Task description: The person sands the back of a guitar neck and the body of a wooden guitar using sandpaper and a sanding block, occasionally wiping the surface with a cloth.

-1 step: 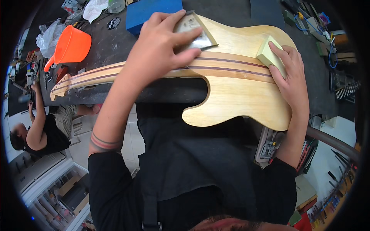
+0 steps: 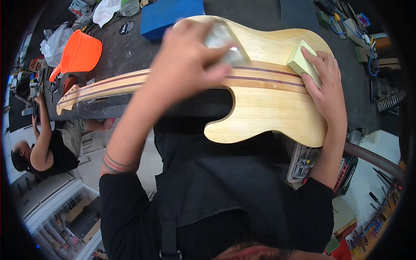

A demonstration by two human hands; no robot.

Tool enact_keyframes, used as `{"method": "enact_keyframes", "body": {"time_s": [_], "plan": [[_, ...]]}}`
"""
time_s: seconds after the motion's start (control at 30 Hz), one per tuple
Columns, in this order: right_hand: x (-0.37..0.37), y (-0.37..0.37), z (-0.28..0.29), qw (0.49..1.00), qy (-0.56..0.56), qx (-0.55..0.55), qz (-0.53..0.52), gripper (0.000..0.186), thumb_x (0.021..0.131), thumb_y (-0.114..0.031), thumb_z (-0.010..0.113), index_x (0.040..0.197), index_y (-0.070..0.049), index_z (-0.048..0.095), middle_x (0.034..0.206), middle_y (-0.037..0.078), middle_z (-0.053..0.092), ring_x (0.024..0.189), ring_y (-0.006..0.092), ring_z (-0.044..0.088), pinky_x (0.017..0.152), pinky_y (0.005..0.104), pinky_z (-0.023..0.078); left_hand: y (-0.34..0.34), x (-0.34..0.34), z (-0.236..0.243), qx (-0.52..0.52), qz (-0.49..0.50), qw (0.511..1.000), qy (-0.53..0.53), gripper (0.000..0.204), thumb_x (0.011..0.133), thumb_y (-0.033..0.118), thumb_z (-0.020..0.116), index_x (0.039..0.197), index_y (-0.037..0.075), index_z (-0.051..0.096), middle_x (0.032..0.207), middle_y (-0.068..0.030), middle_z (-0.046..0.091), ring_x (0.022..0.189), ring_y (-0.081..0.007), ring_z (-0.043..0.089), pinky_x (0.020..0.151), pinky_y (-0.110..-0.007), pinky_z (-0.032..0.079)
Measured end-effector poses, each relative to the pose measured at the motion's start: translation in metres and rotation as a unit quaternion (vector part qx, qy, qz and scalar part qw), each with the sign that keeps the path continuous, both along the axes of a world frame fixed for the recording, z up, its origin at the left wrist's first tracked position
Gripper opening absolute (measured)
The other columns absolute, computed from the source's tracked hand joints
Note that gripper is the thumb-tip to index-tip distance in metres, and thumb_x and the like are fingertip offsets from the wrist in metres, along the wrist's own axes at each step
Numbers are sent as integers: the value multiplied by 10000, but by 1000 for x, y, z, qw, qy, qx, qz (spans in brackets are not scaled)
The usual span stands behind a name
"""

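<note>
An unpainted pale wooden guitar body (image 2: 268,112) with dark lengthwise stripes lies across the bench, its striped neck (image 2: 108,80) reaching left to the headstock. My left hand (image 2: 190,60), smeared by motion, grips a flat silvery rectangular plate (image 2: 227,41) on the upper part of the body, near the stripes; what is under the plate is hidden. My right hand (image 2: 323,82) has its fingers on a pale yellow-green block (image 2: 299,58), which rests on the body's right part at the upper stripe.
A blue block (image 2: 160,19) sits behind the guitar on the dark bench (image 2: 117,47). An orange dipper (image 2: 82,50), plastic bags and scattered tools are at left. A co-worker (image 2: 47,147) works at far left. Cables and tools crowd the right edge; a bar (image 2: 372,158) juts out below.
My left hand has shifted slightly right and toward me with the silvery plate, and is now blurred. My right hand and the pale block are nearly unchanged.
</note>
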State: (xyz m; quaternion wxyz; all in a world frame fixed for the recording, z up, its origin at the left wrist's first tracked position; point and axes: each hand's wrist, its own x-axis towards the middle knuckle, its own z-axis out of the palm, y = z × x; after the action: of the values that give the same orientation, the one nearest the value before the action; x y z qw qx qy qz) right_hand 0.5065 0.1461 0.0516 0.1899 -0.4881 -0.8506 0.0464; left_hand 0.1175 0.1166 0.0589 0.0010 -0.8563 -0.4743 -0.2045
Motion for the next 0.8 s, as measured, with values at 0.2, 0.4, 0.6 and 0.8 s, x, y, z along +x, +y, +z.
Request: {"method": "enact_keyframes", "body": {"time_s": [0.2, 0.4, 0.6, 0.8], "plan": [[2, 0, 0, 1000, 1, 1, 1, 574, 1023, -254, 765, 1593, -194, 737, 1381, 142, 661, 1348, 368, 618, 1279, 500, 430, -5, 2, -3, -33, -74, 996, -41, 492, 902, 327, 912, 1380, 213, 900, 1601, -244, 672, 1390, -421, 632, 1210, -571, 493], [0, 3, -2, 1000, 4, 6, 15, 568, 1029, -257, 756, 1593, -192, 737, 1389, 148, 666, 1340, 376, 621, 1269, 503, 434, -56, 50, -1, -66, -161, 979, -103, 519, 891, 338, 914, 1393, 212, 895, 1591, -235, 684, 1364, -415, 647, 1196, -532, 512], [2, 0, 5, 999, -2, 8, 39, 586, 1015, -251, 763, 1595, -168, 735, 1396, 173, 668, 1349, 393, 627, 1252, 514, 448, 2, -30, 16, 8, 50, 998, -26, 579, 1018, 351, 822, 1539, 102, 773, 1623, -256, 675, 1391, -432, 648, 1222, -530, 520], [-80, -19, 12, 979, 1, 1, 203, 618, 968, -217, 801, 1582, -171, 749, 1415, 216, 669, 1349, 383, 638, 1176, 531, 500, 1, -50, 19, -80, 80, 892, -437, 713, 1073, 377, 801, 1669, 24, 633, 1682, -242, 637, 1448, -430, 660, 1231, -525, 537]]}}
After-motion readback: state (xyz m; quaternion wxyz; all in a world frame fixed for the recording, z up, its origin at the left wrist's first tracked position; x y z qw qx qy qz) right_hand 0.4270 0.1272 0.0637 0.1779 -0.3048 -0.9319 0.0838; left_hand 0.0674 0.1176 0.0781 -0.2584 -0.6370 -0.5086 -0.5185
